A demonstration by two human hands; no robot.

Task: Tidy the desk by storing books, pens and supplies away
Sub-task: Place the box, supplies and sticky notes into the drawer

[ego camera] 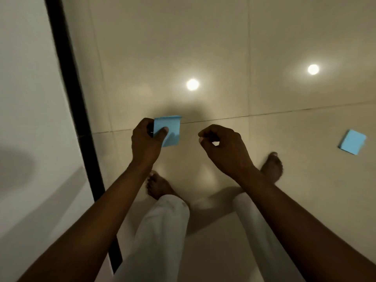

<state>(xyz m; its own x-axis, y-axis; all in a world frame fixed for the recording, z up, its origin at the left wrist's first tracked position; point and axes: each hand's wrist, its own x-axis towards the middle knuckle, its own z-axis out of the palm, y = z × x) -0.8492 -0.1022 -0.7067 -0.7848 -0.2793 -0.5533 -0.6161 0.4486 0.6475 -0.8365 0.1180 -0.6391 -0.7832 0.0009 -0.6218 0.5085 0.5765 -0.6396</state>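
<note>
Fingers of the left hand are gripping a blue notepad, thumb pressing its face; the right hand is hanging curled, apparently empty. Well right of it, a second notepad is lying on the floor, probably needing a low reach, pinching its edges.
</note>
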